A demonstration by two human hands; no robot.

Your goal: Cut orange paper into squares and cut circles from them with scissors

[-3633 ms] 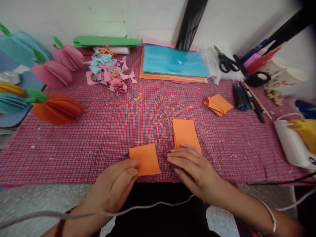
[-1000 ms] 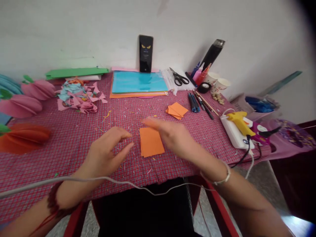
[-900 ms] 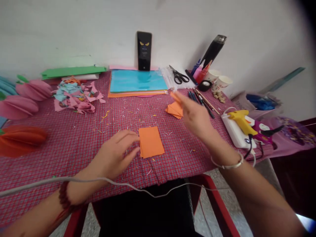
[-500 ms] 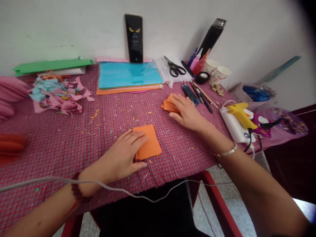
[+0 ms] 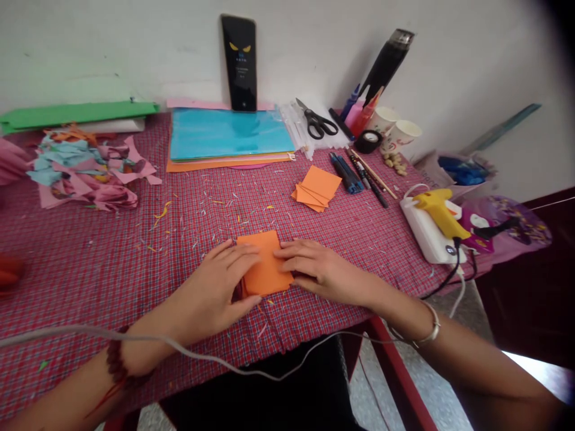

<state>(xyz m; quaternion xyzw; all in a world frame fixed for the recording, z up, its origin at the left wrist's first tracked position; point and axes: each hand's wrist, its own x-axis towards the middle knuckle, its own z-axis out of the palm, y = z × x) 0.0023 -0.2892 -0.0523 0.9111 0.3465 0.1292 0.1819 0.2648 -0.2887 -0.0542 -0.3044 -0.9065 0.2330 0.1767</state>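
Observation:
A stack of square orange paper sheets (image 5: 266,269) lies near the table's front edge, between both hands. My left hand (image 5: 220,278) rests at its left side, fingers stretched over the sheets and thumb along the lower edge. At the right side, my right hand (image 5: 321,269) touches the stack with its fingertips, the fingers slightly bent and apart. Neither hand is closed around the paper. Farther back to the right sits a second, loosely fanned pile of orange squares (image 5: 318,185), which no hand touches.
Paper scraps (image 5: 90,170) are heaped at left, and a phone (image 5: 240,63) leans on the wall behind blue sheets (image 5: 229,134). Scissors (image 5: 317,123), pens (image 5: 366,176) and a yellow glue gun (image 5: 440,212) stand to the right. A white cable (image 5: 215,359) crosses in front.
My right hand has let go of the back pile and come down toward me to the right edge of the near stack. My left hand has stayed on that stack.

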